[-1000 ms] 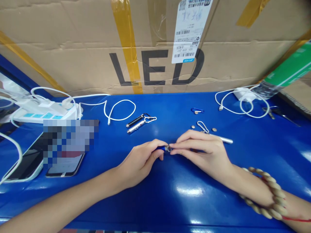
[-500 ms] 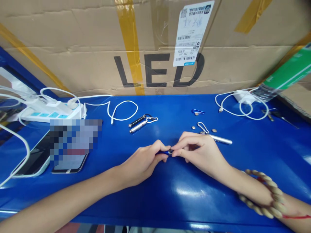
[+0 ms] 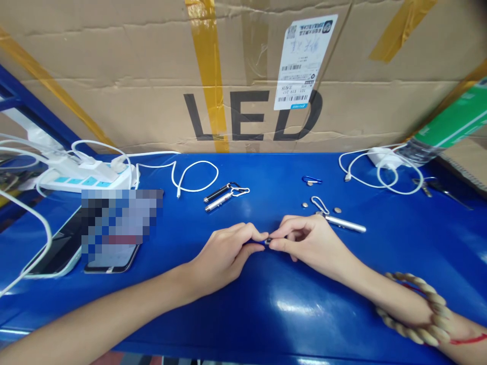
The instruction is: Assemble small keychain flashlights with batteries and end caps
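My left hand [image 3: 228, 251] pinches a small blue penlight [image 3: 260, 242], most of it hidden by the fingers. Thumb and forefinger of my right hand [image 3: 310, 246] close on its silver and dark end [image 3: 268, 242], so the fingertips of both hands almost meet. Just behind my right hand lies a silver penlight [image 3: 347, 224] with a silver carabiner [image 3: 320, 205]. Two button cells, one on the left [image 3: 305, 205] and one on the right [image 3: 338, 210], flank that clip. Beyond them is a blue carabiner [image 3: 312, 180] with a small metal piece.
A black penlight [image 3: 216, 193] and another silver penlight [image 3: 218, 202] lie behind my left hand. Two phones [image 3: 110, 261] and a power strip [image 3: 89, 181] occupy the left. A white cable [image 3: 395, 188], keys [image 3: 428, 190] and a bottle [image 3: 437, 126] are at right. A large carton [image 3: 152, 101] stands behind.
The whole scene sits slightly lower in view, as the camera has shifted. Both hands keep their pinch on the blue penlight, with less of its blue body showing between the fingers.
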Demonstrator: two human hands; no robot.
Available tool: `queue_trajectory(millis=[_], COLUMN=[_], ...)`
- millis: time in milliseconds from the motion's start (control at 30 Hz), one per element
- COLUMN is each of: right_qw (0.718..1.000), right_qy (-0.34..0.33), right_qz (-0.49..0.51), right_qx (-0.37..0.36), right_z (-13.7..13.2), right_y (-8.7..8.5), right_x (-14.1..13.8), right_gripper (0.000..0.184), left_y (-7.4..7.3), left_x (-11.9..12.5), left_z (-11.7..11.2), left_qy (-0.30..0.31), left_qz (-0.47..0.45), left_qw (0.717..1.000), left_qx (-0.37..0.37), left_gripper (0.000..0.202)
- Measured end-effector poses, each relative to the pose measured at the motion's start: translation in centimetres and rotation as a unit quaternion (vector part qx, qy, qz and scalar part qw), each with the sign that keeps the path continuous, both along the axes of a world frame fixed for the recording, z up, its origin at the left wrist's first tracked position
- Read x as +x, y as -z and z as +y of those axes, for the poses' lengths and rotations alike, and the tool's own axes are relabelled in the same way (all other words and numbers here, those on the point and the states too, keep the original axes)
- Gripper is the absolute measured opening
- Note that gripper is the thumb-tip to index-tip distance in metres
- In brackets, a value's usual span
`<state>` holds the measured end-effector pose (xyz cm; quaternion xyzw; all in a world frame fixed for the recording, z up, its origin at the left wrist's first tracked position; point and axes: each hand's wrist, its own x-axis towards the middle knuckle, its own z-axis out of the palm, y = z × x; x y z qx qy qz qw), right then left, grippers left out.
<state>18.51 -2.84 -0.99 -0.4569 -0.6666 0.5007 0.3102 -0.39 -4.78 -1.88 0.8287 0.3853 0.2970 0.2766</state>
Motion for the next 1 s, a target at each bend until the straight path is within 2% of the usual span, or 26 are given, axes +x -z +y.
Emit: queue_trajectory(millis=[267, 467, 633, 800, 1000], right_qw=[1.0, 0.998, 0.999, 0.999, 0.972], right_qy=[-0.002, 0.001, 0.007, 0.013, 0.02], right_qz=[0.015, 0.039, 0.025, 0.006, -0.024], right_qx=[-0.025, -0.054, -0.032, 0.039, 0.233], right_z=[0.2, 0.4, 0.3, 0.1, -0.1], right_y=[0.1, 0.1, 0.2, 0.5, 0.3], right_x=[0.1, 0.2, 0.1, 0.0, 0.4], right_gripper=[0.016, 0.02, 0.022, 0.023, 0.015], left_y=[0.1, -0.4, -0.4, -0.7, -0.8], left_x=[0.1, 0.0, 0.1, 0.2, 0.2], left_z=[-0.1, -0.1, -0.1, -0.3, -0.3], left_qy=[-0.01, 0.0, -0.004, -0.036, -0.063], left_qz=[-0.018, 0.036, 0.046, 0.041, 0.044], left_qw=[1.0, 0.999, 0.999, 0.999, 0.997], left_qx=[0.004, 0.003, 0.014, -0.005, -0.019], left_gripper=[0.012, 0.027, 0.028, 0.024, 0.023])
